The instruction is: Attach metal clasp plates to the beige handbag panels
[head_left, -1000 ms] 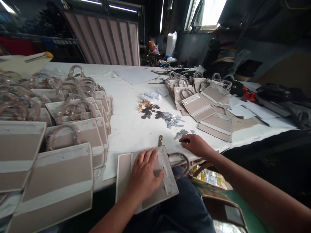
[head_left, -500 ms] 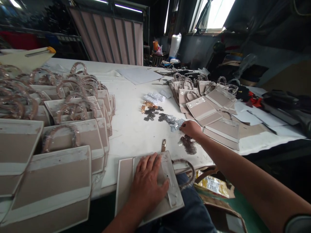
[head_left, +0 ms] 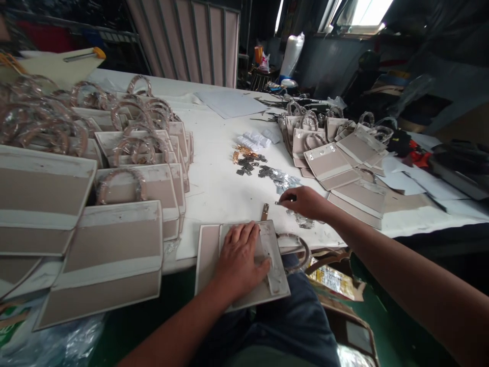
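We find the left hand (head_left: 241, 261) spread flat on a bag panel (head_left: 208, 260), apparently to steady it at the edge of the surface (head_left: 214, 214). The right hand (head_left: 305, 202) pinches a metal fitting (head_left: 280, 202), with loose fittings (head_left: 278, 178) within reach and a clasp (head_left: 264, 211) just above the panel.

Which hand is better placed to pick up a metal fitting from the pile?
Probably the right hand: it's right beside the metal fittings, while the left hand lies flat on the bag panel, pressing it down.
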Available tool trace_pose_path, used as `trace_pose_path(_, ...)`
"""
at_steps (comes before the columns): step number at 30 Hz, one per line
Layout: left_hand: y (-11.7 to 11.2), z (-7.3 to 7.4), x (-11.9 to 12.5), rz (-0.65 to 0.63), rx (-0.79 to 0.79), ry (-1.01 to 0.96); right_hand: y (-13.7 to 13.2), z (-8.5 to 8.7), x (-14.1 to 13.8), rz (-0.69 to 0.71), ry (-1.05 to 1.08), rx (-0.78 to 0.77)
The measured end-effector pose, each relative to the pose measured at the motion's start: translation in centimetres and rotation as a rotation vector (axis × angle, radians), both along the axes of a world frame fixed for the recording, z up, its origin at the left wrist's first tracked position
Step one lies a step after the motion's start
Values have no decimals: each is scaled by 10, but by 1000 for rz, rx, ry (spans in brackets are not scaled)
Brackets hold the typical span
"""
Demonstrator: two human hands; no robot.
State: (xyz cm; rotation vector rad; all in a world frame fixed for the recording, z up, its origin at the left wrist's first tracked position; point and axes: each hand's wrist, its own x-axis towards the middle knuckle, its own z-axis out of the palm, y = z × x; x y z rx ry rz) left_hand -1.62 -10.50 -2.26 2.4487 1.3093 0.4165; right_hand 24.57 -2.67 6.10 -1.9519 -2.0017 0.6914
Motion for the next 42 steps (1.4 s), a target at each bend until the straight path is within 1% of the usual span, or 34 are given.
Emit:
trace_pose_path(1, 0, 0, 0, -3, 1, -3, -8, 1, -12, 81, 69, -43)
trace_pose_path(3, -1, 1, -1, -7, 11, -11, -21, 0, -34, 188, 153, -123)
trace_pose_path(5, -1, 1, -2, -10, 23, -22, -27, -5, -50, 234, 171, -157)
trace_pose_path(7, -2, 1, -2, -8, 29, -32, -29, -9, -57, 245, 158, -161)
trace_pose_path(14, -2, -1, -3, -8, 34, -46, -31, -13, -48, 207, 162, -184)
trace_pose_path(18, -1, -1, -3, -8, 42, -51, -31, -15, -50, 196, 163, -168)
trace_pose_path(22, -1, 1, -2, -7, 40, -54, -30, -17, -56, 184, 75, -159)
trace_pose_path(25, -2, 1, -2, -10, 39, -62, -35, -19, -59, 156, -61, -97)
trace_pose_path(29, -3, 3, -3, -12, 47, -81, -51, -26, -61, 97, -260, 57)
trace_pose_path(31, 0, 6, -4, -7, 44, -85, -58, -30, -59, 109, -301, 101)
trace_pose_path(32, 3, 8, -4, -9, 46, -86, -60, -32, -58, 125, -290, 104)
trace_pose_path(34, 10, 12, -4, -25, 66, -86, -61, -33, -53, 154, -211, 90)
trace_pose_path(36, 19, 14, -4, -40, 95, -82, -62, -27, -47, 126, -86, 76)
trace_pose_path(37, 23, 15, -3, -39, 108, -81, -62, -22, -45, 84, -5, 86)
trace_pose_path(39, 30, 14, -1, -19, 126, -86, -63, -9, -42, -47, 213, 158)
trace_pose_path(42, 36, 10, 3, 23, 142, -118, -60, 3, -44, -239, 678, 354)
